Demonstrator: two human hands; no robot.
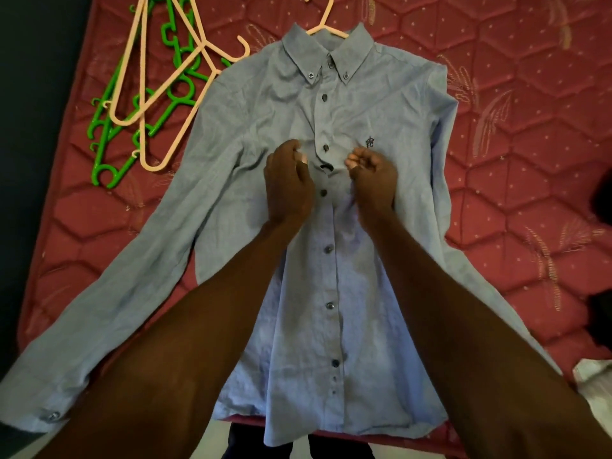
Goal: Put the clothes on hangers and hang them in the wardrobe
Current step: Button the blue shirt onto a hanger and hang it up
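Lying flat and face up along the middle of the mattress (530, 127), the blue shirt (265, 104) has its collar toward the far edge and its hem at the near edge, sleeves spread to either side. A peach hanger (326, 19) sits inside it, hook poking out past the collar. The left hand (288, 183) and right hand (374, 180) both have curled fingers pinching the button strip at chest height, one on each side of a half-done button. Near the far left corner, a loose pile of hangers (149, 94), peach over green, touches the shirt's shoulder. Dark cloth (601, 200) lies at the right edge.
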